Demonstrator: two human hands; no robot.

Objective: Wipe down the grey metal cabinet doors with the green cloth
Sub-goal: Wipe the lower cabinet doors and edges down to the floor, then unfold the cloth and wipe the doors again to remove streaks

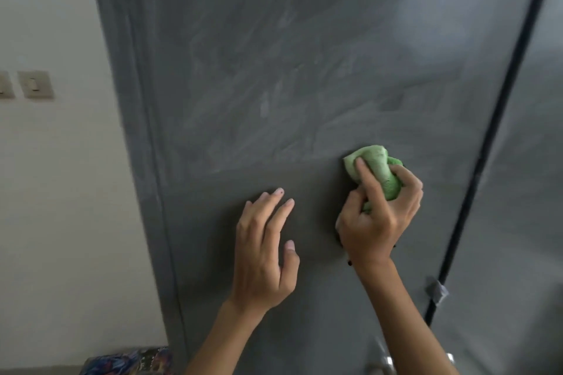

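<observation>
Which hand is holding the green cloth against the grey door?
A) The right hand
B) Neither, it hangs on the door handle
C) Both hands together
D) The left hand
A: the right hand grips the bunched green cloth and presses it to the grey cabinet door, while the left hand is open and empty with fingers spread near the door beside it.

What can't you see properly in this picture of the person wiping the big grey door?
- Head view: part of the green cloth is covered by the right hand.
- The handle is blurred and cut off by the bottom edge.
- The colourful thing at lower left is cut off and blurred; unclear what it is.
- Whether the left hand touches the left door cannot be told.
</observation>
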